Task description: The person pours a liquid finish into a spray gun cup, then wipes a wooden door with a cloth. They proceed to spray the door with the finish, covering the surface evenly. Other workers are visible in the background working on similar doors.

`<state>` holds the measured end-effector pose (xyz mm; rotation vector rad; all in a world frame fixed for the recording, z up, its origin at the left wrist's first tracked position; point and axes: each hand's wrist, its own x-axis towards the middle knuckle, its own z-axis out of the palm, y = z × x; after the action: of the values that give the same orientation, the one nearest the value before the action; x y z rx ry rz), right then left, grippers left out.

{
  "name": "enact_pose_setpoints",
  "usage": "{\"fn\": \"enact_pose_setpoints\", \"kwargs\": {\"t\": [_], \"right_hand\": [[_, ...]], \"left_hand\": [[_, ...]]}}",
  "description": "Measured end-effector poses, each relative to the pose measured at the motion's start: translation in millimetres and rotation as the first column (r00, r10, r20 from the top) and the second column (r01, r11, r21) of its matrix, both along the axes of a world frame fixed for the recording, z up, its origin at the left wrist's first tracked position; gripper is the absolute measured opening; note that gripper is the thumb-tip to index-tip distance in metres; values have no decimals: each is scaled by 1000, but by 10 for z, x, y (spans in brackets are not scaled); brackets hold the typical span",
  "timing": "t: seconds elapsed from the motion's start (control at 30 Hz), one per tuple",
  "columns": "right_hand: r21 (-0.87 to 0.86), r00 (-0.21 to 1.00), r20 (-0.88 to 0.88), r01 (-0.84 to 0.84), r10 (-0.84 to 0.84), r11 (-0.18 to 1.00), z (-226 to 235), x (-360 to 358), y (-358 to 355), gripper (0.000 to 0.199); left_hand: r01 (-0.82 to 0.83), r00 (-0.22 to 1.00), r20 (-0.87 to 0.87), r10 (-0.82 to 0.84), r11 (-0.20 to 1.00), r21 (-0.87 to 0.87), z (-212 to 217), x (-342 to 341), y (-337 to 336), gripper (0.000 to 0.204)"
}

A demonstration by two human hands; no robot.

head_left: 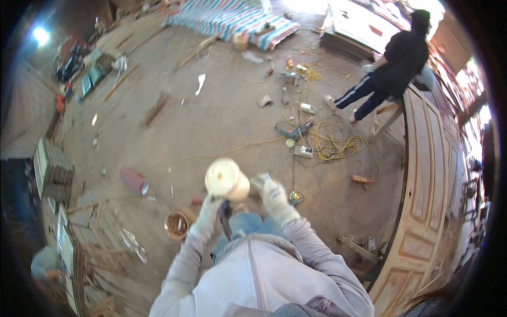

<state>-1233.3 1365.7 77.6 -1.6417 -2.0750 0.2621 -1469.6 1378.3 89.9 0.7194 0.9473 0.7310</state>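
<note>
A cream-coloured plastic tub [227, 179], round with a lid-like top, is held tilted in front of my body. My left hand [213, 204], in a pale work glove, grips it from below on the left side. My right hand [273, 194], also gloved, has its fingers against the tub's right side; they are slightly blurred. A dark object [224, 217] hangs just below my left hand, too hidden to name. On the floor to the left stands a bucket [177, 224] with brownish contents. A reddish cylinder [134, 181] lies farther left.
Yellow cable [332, 142], a power drill [296, 129] and small boxes lie ahead on the right. A person [398, 58] in dark clothes stands beyond them. Panelled wooden doors [417, 211] line the right. A striped tarp [232, 22] lies at the back; another person [45, 264] is far left.
</note>
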Motion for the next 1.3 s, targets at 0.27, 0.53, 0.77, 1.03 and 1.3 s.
{"fn": "enact_pose_setpoints", "kwargs": {"t": [0.27, 0.53, 0.77, 1.03, 1.3], "right_hand": [[-42, 862, -347, 379, -369, 924, 137, 920, 1524, 26], [-360, 643, -505, 450, -576, 817, -692, 1453, 3476, 24], [-175, 827, -410, 342, -384, 923, -346, 1541, 5883, 27], [-144, 932, -312, 144, -183, 979, -388, 1323, 8193, 26], [-322, 887, -276, 277, -370, 905, -793, 950, 10186, 28]], "left_hand": [[-61, 975, 204, 87, 990, -127, 86, -309, 2666, 36], [-142, 947, 265, 181, 977, -161, -161, -350, 5094, 35], [-206, 935, 228, 271, 940, -274, -268, -129, 6902, 32], [-326, 928, 119, 352, 926, -190, -481, -399, 8507, 30], [-422, 907, -84, 413, 889, -177, -1010, -731, 10962, 29]]}}
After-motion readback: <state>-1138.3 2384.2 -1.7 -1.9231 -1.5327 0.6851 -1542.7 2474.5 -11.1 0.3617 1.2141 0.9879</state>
